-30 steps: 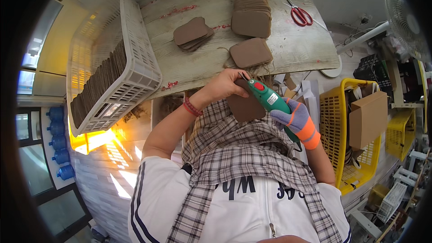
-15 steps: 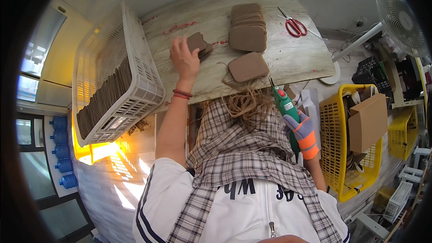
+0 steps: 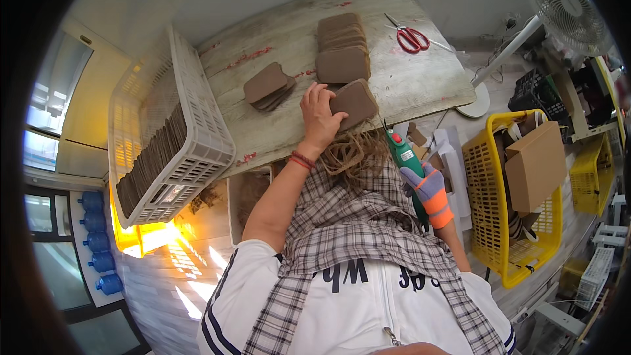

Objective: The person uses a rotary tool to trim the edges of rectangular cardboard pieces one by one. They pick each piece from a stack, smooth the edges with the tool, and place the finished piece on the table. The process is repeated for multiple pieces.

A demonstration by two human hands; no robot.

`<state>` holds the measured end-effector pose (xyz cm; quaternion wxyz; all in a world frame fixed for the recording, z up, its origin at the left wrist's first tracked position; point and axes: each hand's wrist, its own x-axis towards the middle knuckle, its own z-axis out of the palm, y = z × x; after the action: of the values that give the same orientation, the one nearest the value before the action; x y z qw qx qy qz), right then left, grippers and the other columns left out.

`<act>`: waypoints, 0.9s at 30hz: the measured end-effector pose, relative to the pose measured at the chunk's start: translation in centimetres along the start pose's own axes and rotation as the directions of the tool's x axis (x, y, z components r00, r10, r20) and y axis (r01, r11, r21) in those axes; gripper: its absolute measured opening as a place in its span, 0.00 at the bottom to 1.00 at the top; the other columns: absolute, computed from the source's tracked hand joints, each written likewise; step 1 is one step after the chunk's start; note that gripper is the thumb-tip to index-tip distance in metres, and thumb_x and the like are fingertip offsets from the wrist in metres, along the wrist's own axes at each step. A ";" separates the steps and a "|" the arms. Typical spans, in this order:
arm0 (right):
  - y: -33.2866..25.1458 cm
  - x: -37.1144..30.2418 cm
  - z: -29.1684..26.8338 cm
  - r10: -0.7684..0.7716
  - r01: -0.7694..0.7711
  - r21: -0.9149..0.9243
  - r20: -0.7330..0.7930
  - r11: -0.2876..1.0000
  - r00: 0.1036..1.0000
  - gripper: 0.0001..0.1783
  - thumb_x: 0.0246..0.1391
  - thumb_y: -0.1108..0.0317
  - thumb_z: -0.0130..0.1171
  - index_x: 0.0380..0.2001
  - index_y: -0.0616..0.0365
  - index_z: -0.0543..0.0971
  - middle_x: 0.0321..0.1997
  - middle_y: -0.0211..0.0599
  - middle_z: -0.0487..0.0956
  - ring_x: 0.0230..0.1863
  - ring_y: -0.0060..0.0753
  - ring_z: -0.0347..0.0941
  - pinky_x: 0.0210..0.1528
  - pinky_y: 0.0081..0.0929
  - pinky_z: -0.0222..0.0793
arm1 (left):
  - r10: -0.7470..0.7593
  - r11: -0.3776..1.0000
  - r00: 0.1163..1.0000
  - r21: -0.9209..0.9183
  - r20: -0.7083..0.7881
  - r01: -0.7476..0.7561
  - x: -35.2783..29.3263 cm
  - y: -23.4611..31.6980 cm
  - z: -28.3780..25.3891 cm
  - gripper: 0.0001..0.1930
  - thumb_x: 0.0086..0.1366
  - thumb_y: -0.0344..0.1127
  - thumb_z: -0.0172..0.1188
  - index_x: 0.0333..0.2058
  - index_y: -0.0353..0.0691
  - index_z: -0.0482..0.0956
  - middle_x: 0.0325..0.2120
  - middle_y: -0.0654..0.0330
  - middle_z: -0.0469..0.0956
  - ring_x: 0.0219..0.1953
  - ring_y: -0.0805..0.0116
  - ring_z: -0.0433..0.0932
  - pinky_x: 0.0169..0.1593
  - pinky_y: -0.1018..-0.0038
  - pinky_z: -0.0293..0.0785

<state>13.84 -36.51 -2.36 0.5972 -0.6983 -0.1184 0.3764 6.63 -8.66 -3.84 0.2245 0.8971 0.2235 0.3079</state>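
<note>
My bare left hand [image 3: 319, 117] has its thumb and fingers on the left edge of a brown flat piece with rounded corners [image 3: 355, 104], at the table's near edge. In a grey and orange glove, my right hand [image 3: 430, 194] grips a green handheld power tool [image 3: 404, 154] with a red button. The tool's narrow dark tip points up, just right of the brown piece. Beyond that piece stands a tall stack of similar brown pieces [image 3: 342, 64]. A smaller fanned pile [image 3: 268, 85] lies to the left. Thin brown trimmings [image 3: 351, 156] hang in a tangle over my lap.
Red-handled scissors [image 3: 413, 40] lie at the table's far right. A white crate [image 3: 204, 138] filled with brown pieces stands left of the worn table [image 3: 407, 89]. To the right are a yellow basket [image 3: 490, 217] holding a cardboard box [image 3: 536, 165], and a standing fan [image 3: 566, 6].
My left hand has moved right, from the small pile to the brown piece at the table edge. That pile now shows another piece on top. My right hand still holds the green tool.
</note>
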 end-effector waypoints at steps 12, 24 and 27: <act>-2.5 1.2 1.2 -0.078 0.078 -0.004 0.000 0.997 0.997 0.19 0.49 0.58 0.65 0.36 0.62 0.73 0.20 0.30 0.76 0.17 0.18 0.70 0.18 0.16 0.65 | -0.565 0.018 0.809 -0.978 0.162 0.208 0.8 1.1 0.2 0.10 0.59 0.23 0.59 0.35 0.38 0.66 0.42 0.60 0.73 0.43 0.68 0.72 0.49 0.70 0.71; -6.0 1.3 3.2 -0.133 0.133 0.042 -0.012 0.990 0.991 0.18 0.50 0.58 0.65 0.33 0.62 0.73 0.20 0.29 0.74 0.17 0.17 0.69 0.18 0.16 0.63 | -0.474 -0.658 0.809 -0.750 0.348 -0.063 3.3 5.7 2.0 0.19 0.57 0.18 0.57 0.47 0.38 0.71 0.47 0.57 0.73 0.52 0.61 0.71 0.60 0.66 0.66; -6.8 0.8 3.3 -0.162 0.161 -0.025 -0.047 0.987 0.986 0.17 0.49 0.59 0.65 0.33 0.62 0.74 0.20 0.30 0.75 0.17 0.17 0.69 0.18 0.16 0.64 | -0.452 -0.660 0.817 -0.750 0.358 -0.036 3.2 6.4 2.7 0.19 0.57 0.19 0.57 0.48 0.39 0.70 0.47 0.57 0.74 0.52 0.61 0.71 0.59 0.66 0.67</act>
<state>14.09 -31.87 3.57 0.6209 -0.7018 -0.1642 0.3083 12.32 -12.76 -0.82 0.9194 0.0494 0.0903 0.3795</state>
